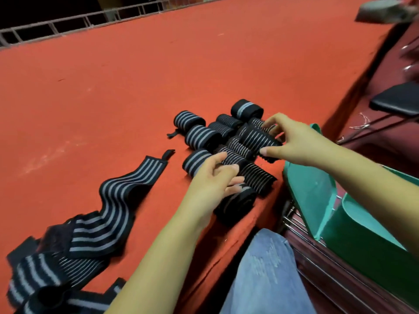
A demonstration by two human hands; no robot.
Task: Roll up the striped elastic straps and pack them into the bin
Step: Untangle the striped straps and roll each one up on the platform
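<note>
1. My right hand pinches a rolled strap between thumb and fingertips, holding it over the cluster of rolls.
2. My left hand has its fingers loosely curled on the near rolls; I cannot tell whether it actually grips one. A larger roll lies just under its fingertips, close to the worktop's near edge.
3. Just right of the right hand, beyond that edge, stands the green bin, its rim beside the nearest rolls.
4. Left of the left hand, an unrolled striped strap snakes toward a heap of loose straps at the near left corner.
5. Beyond both hands the red worktop runs open to a railing at its far edge.
6. A dark seat sits far right of the right hand.
</note>
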